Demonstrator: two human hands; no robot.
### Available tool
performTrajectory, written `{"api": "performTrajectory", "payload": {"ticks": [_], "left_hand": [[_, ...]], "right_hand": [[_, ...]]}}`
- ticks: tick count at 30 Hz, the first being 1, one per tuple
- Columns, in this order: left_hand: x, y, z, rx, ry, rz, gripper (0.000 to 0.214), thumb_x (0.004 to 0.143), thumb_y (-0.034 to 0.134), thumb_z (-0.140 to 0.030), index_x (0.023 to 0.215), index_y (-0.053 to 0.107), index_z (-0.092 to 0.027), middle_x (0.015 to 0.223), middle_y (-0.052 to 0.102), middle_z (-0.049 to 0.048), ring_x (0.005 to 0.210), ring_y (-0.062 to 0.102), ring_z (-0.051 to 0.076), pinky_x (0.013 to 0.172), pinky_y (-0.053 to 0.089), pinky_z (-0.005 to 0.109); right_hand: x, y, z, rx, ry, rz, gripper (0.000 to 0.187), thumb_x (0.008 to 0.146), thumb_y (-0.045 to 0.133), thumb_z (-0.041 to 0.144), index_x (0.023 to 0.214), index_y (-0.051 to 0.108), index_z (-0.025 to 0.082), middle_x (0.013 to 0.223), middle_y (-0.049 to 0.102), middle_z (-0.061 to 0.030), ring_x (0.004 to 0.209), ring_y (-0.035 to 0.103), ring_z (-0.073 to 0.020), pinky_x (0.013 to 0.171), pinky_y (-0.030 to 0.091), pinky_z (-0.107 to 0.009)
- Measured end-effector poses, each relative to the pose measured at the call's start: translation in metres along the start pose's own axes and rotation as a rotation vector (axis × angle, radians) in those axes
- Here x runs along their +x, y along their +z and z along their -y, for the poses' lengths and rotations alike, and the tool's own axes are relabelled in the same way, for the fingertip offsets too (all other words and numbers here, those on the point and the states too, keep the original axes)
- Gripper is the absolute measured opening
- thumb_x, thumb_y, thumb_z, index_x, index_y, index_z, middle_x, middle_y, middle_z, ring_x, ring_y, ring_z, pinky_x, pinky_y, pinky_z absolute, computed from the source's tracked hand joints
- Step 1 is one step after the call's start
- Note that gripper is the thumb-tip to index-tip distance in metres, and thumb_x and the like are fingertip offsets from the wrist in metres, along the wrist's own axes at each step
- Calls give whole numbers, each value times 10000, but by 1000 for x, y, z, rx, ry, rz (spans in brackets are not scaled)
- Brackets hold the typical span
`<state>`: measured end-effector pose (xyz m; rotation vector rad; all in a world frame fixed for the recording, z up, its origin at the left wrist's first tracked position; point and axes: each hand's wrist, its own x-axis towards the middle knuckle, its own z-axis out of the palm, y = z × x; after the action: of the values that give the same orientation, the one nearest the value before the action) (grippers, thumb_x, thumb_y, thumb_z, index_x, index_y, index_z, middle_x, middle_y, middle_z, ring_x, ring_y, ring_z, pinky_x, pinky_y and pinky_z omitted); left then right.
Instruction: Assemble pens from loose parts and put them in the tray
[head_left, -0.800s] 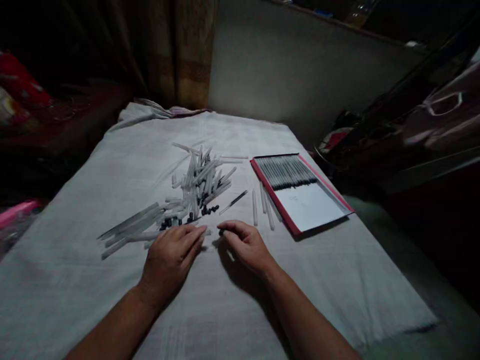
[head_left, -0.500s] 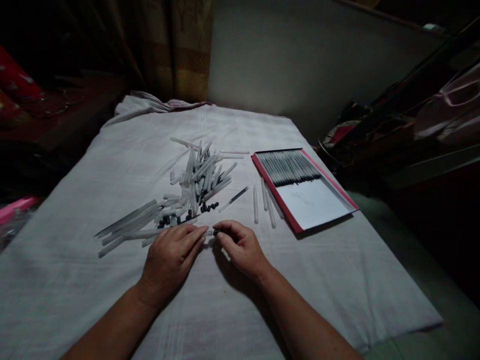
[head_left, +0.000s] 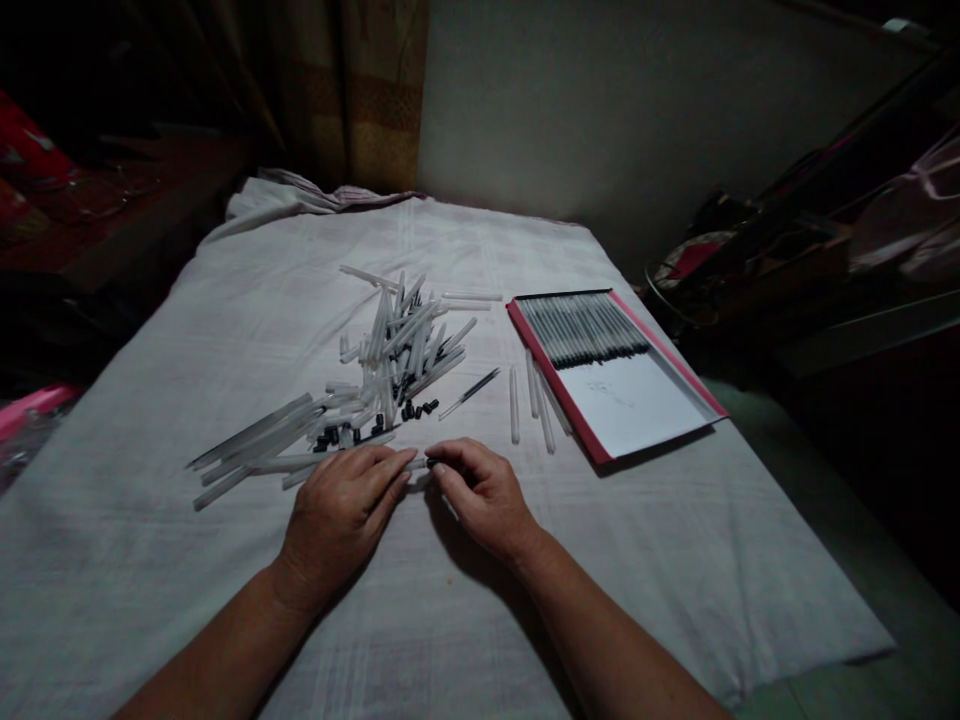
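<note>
Pale checked cloth (head_left: 480, 620) over a broad surface, grey wall (head_left: 600, 130) and brown curtain (head_left: 386, 110) behind. Right side: shallow red-edged box (head_left: 556, 385), upper part filled by a row of dark-tipped tubes (head_left: 585, 332). Left of it, a tangled heap of clear tubes (head_left: 397, 340), crossing at odd angles, crowding the space just beyond the hands. Left hand (head_left: 341, 520): fingers closed round a clear tube (head_left: 418, 464), tip protruding toward the right. Right hand (head_left: 484, 495): thumb and forefinger pinching a small black piece (head_left: 430, 462) at that tip; contact unclear. Loose tubes (head_left: 514, 405) lie between right hand and box; thin dark refill (head_left: 480, 385) nearer the heap. Smallest: scattered black plugs (head_left: 416, 410) at its near edge.
</note>
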<state>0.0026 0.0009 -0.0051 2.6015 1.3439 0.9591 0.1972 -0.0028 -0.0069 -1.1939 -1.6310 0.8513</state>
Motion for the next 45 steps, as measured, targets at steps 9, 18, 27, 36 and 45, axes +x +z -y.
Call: {"api": "performTrajectory", "payload": {"ticks": [9, 18, 27, 36, 45], "left_hand": [[3, -4, -3, 18, 24, 7, 244, 976, 514, -292, 1110, 693, -194, 943, 732, 54, 831, 665, 192, 743, 490, 319], [2, -2, -6, 2, 48, 14, 231, 974, 526, -281, 1112, 685, -188, 935, 734, 48, 822, 661, 188, 740, 485, 317], [1, -3, -4, 20, 13, 26, 232, 969, 530, -295, 1107, 691, -203, 955, 737, 57, 846, 671, 197, 753, 497, 323], [1, -1, -5, 13, 27, 36, 243, 978, 508, -290, 1117, 690, -208, 944, 740, 54, 836, 671, 190, 736, 494, 321], [1, -1, -4, 13, 30, 40, 240, 974, 521, -283, 1135, 682, -207, 955, 737, 55, 839, 668, 191, 739, 490, 318]], "right_hand": [[-1, -2, -1, -76, -126, 40, 183, 908, 542, 158, 996, 699, 189, 904, 742, -71, 830, 690, -165, 770, 545, -279], [0, -5, -4, -343, -168, 84, 305, 985, 467, 291, 787, 674, 185, 703, 690, -48, 642, 622, -144, 642, 471, -246], [-1, -8, 0, -182, -65, 99, 140, 892, 546, 248, 988, 632, 191, 823, 705, -40, 704, 637, -148, 675, 498, -251], [1, -8, -2, -231, -61, 136, 168, 939, 512, 289, 889, 647, 203, 754, 688, -33, 685, 619, -149, 666, 482, -251], [0, -10, -2, -244, -101, 163, 142, 932, 516, 255, 901, 643, 199, 788, 703, -43, 704, 635, -149, 683, 491, -255]]}}
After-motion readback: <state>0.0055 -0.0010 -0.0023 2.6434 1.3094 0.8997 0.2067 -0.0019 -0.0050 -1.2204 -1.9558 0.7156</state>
